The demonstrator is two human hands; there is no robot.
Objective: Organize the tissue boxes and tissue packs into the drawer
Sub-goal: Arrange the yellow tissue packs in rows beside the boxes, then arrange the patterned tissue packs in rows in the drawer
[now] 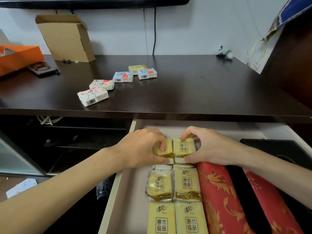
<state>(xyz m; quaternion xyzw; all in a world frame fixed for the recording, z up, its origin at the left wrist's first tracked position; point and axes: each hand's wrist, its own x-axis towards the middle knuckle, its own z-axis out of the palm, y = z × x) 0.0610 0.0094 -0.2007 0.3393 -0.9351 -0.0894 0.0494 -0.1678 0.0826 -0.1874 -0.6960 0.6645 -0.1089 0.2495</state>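
Left hand: the left hand (pixel 143 147) reaches into the open drawer (pixel 125 191), fingers and thumb pinched on the left yellow pack (pixel 166 152) of the far pair.
Right hand: the right hand (pixel 208 146) grips the right yellow pack (pixel 184 148) of that pair, fingertips on its far edge and thumb on its near edge.
Hands together: close side by side, each clamped on its own pack; the two packs touch along their inner edges.
Drawer, left part: nearer than the held pair, four more yellow packs (pixel 186 185) lie flat in two rows of two, forming two columns with the held ones.
Drawer, right part: a red tissue box (pixel 217 195) with gold pattern lies just beside the right column; farther right, a black box (pixel 276 147) sits against the drawer's right side.
Desk top: five small tissue packs (pixel 92 96) lie scattered on the dark desk (pixel 194 92), well beyond the drawer: two white near left, two blue and one yellow farther.
Far left: an open cardboard box (pixel 65 38) stands against the wall, an orange box (pixel 18 56) at the edge.
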